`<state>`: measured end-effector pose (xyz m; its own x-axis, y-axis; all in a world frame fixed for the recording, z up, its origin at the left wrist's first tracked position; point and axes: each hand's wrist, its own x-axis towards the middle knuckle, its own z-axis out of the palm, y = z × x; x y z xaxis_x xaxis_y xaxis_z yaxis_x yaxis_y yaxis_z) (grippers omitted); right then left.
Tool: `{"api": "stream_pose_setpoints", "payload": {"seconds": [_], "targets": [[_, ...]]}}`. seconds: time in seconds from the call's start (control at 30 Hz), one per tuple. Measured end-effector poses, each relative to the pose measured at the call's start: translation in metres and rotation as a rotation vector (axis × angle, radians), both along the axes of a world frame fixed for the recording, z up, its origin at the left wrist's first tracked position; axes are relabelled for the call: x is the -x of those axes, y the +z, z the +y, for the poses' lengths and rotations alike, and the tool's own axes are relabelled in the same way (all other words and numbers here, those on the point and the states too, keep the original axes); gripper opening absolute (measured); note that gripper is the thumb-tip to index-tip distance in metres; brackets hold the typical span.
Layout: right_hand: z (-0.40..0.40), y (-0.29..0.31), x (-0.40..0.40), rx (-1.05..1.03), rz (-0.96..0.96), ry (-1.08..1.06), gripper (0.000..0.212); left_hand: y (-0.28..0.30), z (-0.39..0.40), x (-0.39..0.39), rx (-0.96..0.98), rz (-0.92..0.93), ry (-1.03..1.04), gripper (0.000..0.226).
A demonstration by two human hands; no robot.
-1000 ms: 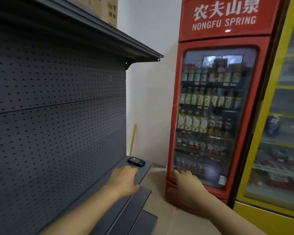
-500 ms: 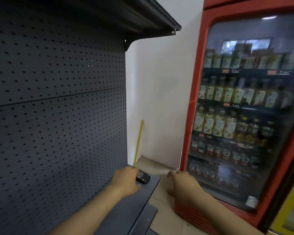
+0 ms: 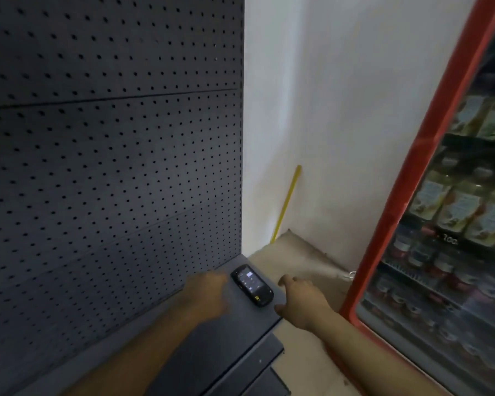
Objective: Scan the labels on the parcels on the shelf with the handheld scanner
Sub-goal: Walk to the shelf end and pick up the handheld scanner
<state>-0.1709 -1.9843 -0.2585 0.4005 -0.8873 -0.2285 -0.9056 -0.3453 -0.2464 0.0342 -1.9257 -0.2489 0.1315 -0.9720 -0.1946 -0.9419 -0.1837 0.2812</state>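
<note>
A black handheld scanner (image 3: pixel 252 284) with a lit screen lies flat near the far right corner of the dark grey shelf (image 3: pixel 223 341). My left hand (image 3: pixel 209 292) hovers just left of it, blurred, fingers loosely curled, holding nothing. My right hand (image 3: pixel 300 295) is just right of the scanner at the shelf's edge, fingers spread, empty. Neither hand touches the scanner as far as I can see. No parcels are in view.
A dark perforated back panel (image 3: pixel 112 167) rises behind the shelf. A red drinks fridge (image 3: pixel 429 224) with a glass door stands close on the right. A yellow stick (image 3: pixel 286 204) leans against the white wall. Beige floor lies between shelf and fridge.
The view has dropped and closed in on the shelf corner. Both hands have moved forward to flank the scanner; the left hand no longer covers its end.
</note>
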Motion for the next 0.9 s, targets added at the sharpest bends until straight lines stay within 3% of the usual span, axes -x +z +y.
{"api": "stream_pose_setpoints", "payload": {"seconds": [0.3,0.9], "targets": [[-0.081,-0.053,-0.013,-0.093,0.015,0.060,0.062,-0.044,-0.038,-0.002,-0.129,0.022,0.165,0.051],[-0.150,-0.170,-0.087,-0.287,-0.020,-0.100,0.107,-0.116,-0.088,-0.047,-0.235,-0.002,0.318,0.050]]}}
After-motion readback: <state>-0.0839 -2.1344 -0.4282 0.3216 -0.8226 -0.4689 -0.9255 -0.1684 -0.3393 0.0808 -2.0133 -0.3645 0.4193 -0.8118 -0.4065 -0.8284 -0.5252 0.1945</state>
